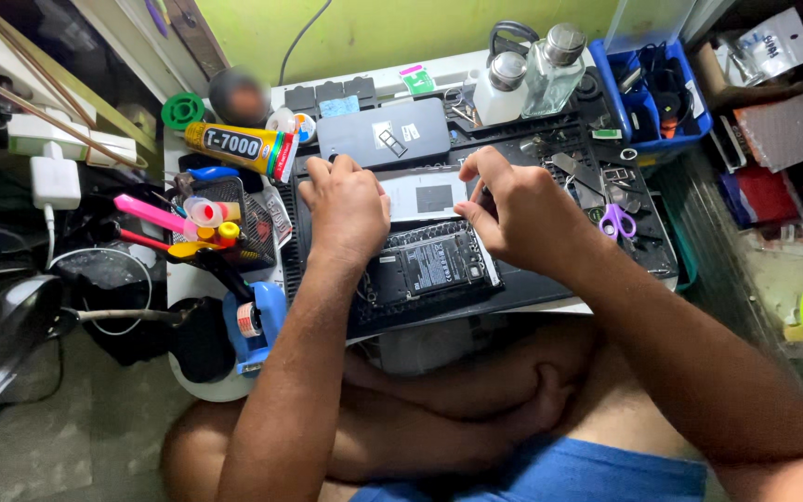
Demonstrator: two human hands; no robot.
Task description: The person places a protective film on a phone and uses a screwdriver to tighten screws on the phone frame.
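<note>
Cluttered bench (559,302) holds an opened phone (431,263), back already off, insides bare. Left hand (346,206) presses its top edge, curled; right hand (513,216) pinches narrowly at the upper right corner.

Bright, even light is falling from above onto the frame's centre. The left edge and lower left corner are sitting in shadow. Wide-angle distortion is bending the edges; corners are blurring slightly.

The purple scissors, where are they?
In the head view, the purple scissors lie on the black work mat, just right of the right hand, below the blue bin.
</note>
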